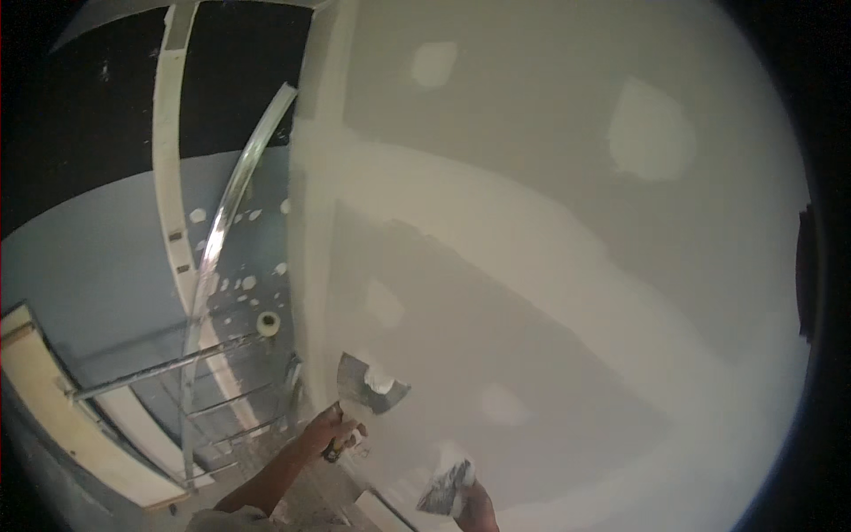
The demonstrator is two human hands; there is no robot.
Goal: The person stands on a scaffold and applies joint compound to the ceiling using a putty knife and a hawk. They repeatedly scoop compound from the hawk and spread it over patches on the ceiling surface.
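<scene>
My left hand [324,430] grips a putty knife with a yellow-and-black handle; its wide steel blade [358,381] carries a lump of white compound [381,379]. Lower and to the right, my right hand [477,507] is closed on a second putty knife [439,492], its blade smeared with white compound. Both knives are in front of a plasterboard wall [567,372] with pale filled bands and patches. Whether either blade touches the wall, I cannot tell.
At the left stand metal rails [160,368] with a white roll [268,324], a long shiny metal profile [239,186] and a pale strip [166,106]. Curved-looking boards [62,408] are at lower left. Behind is a blue-grey and black surface [89,266] with white spots.
</scene>
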